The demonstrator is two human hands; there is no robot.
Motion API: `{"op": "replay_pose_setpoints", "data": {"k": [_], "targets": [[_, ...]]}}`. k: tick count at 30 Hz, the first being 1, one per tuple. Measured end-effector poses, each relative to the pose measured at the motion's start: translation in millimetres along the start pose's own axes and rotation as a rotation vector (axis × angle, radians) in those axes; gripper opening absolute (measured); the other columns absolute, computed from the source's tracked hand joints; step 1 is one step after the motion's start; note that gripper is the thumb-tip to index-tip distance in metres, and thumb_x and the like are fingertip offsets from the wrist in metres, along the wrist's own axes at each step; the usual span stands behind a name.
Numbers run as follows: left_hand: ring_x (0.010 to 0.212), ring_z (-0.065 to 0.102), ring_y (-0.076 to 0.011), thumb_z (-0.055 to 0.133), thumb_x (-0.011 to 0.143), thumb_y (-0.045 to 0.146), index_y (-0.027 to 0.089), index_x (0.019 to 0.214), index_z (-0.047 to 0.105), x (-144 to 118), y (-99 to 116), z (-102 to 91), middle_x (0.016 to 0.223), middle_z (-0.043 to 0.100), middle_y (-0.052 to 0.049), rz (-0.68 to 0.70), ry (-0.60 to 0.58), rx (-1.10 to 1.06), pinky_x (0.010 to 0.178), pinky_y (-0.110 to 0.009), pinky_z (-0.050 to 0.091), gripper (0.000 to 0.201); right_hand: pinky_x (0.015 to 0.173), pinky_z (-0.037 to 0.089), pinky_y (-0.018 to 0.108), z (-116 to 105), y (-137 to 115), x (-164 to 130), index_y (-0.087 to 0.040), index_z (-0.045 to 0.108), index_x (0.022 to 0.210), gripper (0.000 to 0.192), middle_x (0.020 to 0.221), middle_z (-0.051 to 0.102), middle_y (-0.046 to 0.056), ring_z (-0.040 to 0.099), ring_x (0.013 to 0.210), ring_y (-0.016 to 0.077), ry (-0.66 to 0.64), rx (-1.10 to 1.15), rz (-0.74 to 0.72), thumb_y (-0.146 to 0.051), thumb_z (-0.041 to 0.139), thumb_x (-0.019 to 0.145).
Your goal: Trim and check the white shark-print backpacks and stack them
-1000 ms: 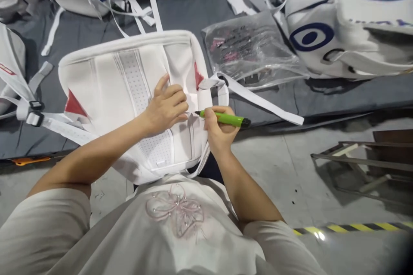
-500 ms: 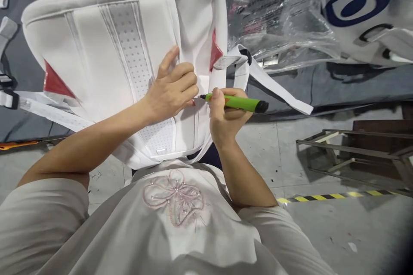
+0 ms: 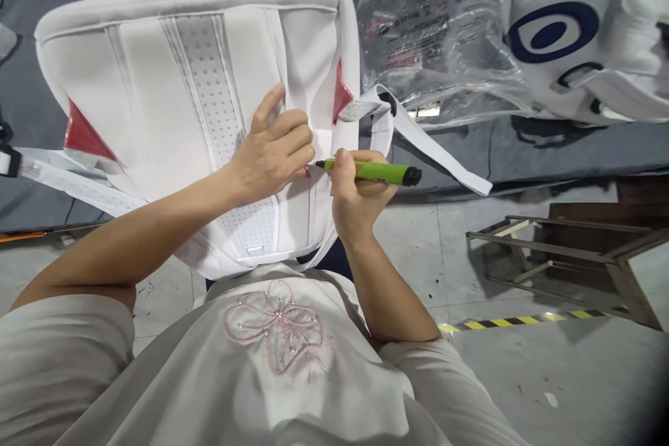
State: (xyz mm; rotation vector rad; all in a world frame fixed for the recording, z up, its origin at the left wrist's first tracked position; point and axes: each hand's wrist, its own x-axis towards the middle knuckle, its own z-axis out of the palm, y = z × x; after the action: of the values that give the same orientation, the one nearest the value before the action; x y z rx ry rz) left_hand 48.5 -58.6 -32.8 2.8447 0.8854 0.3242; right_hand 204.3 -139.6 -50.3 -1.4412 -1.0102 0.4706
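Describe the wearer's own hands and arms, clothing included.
The left hand and right hand are gloveless; no watch or bracelet shows. Plain, pale grey short sleeves end near the elbows, matching a shirt with pink looped embroidery.

Tabletop (image 3: 569, 153) across upper part of view, covered in dark grey cloth with faint creases. Floor (image 3: 496, 390) pale grey, thin joint lines, scattered dark specks, small white scrap (image 3: 551, 399) at lower right. Low furniture frame (image 3: 580, 238) at right, thin rails, dark brown panel, shadow beside it. Yellow-and-black striped tape (image 3: 517, 321) along floor. Cool, pale light, small glints on tape.
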Motion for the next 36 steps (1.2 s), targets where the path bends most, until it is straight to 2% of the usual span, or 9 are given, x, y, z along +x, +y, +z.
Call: {"op": "replay_pose_setpoints", "data": {"k": [6,10,12,16,22,28,31,33,36], "targets": [[0.128,0.052,-0.0235,0.038,0.097,0.051,0.028,0.092,0.060,0,0,0.9,0.099,0.061,0.000,-0.052,-0.003,-0.050,0.128,-0.058,0.005,0.033,0.045,0.041,0.025,0,-1,0,-0.020,0.058,0.078,0.027,0.055,0.052,-0.006,0.049,0.044,0.0089,-0.017,0.052,0.016,-0.043,0.065,0.091],[0.124,0.054,-0.0229,0.040,0.097,0.049,0.028,0.092,0.061,0,-6,3.0,0.098,0.062,-0.001,-0.058,0.012,-0.049,0.128,-0.055,0.012,0.030,0.048,0.044,0.025,5,4,5,-0.020,0.059,0.077,0.027,0.057,0.055,-0.006,0.050,0.046,0.0088,0.004,0.071,0.072,-0.043,0.066,0.089],[0.121,0.055,-0.0229,0.042,0.098,0.046,0.027,0.091,0.060,-1,-5,-0.4,0.099,0.064,-0.002,0.005,0.054,0.038,0.126,-0.055,0.014,0.027,0.054,0.047,0.025,6,5,7,-0.020,0.059,0.076,0.026,0.061,0.058,-0.004,0.055,0.052,0.0102,-0.013,0.082,0.071,-0.041,0.066,0.088],[0.107,0.059,-0.0248,0.051,0.098,0.033,0.024,0.085,0.058,-6,4,-12.4,0.094,0.068,-0.004,0.159,0.244,0.240,0.117,-0.058,0.024,0.017,0.057,0.049,0.025,3,1,5,-0.020,0.061,0.073,0.025,0.063,0.063,-0.001,0.059,0.057,0.0130,-0.063,0.020,0.076,-0.041,0.062,0.087],[0.102,0.063,-0.0332,0.054,0.092,0.029,0.023,0.092,0.063,4,-8,-13.3,0.095,0.071,-0.008,0.256,0.253,0.283,0.106,-0.066,0.029,0.010,0.051,0.045,0.027,10,14,19,-0.023,0.054,0.060,0.030,0.054,0.059,-0.003,0.055,0.049,0.0146,-0.060,-0.054,0.003,-0.040,0.064,0.083],[0.086,0.065,-0.0275,0.060,0.088,0.039,0.023,0.080,0.065,33,-35,-55.6,0.084,0.071,-0.004,0.315,-0.030,0.376,0.092,-0.048,0.041,0.019,0.046,0.040,0.028,3,10,16,-0.023,0.055,0.057,0.029,0.048,0.055,-0.004,0.053,0.045,0.0151,-0.005,-0.093,-0.074,-0.038,0.069,0.077],[0.082,0.065,-0.0274,0.064,0.085,0.048,0.022,0.072,0.065,42,-41,-77.4,0.076,0.070,-0.004,0.276,-0.062,0.391,0.091,-0.047,0.041,0.029,0.053,0.048,0.026,-7,3,10,-0.023,0.069,0.081,0.013,0.067,0.069,-0.001,0.062,0.056,0.0151,-0.073,0.058,-0.192,-0.036,0.068,0.083],[0.074,0.064,-0.0264,0.061,0.087,0.050,0.022,0.067,0.063,33,-27,-94.2,0.070,0.067,-0.003,0.259,-0.038,0.391,0.082,-0.044,0.043,0.035,0.068,0.056,0.027,-15,-8,4,-0.022,0.070,0.107,0.023,0.087,0.076,0.004,0.070,0.074,0.0166,-0.140,0.156,-0.346,-0.034,0.065,0.088],[0.068,0.063,-0.0291,0.051,0.089,0.056,0.024,0.065,0.061,-1,20,-130.5,0.066,0.066,-0.002,0.212,0.094,0.447,0.071,-0.043,0.040,0.041,0.088,0.056,0.032,-33,-42,-4,-0.021,0.065,0.121,0.030,0.107,0.076,0.007,0.072,0.095,0.0179,-0.189,0.153,-0.578,-0.030,0.058,0.093]]}}
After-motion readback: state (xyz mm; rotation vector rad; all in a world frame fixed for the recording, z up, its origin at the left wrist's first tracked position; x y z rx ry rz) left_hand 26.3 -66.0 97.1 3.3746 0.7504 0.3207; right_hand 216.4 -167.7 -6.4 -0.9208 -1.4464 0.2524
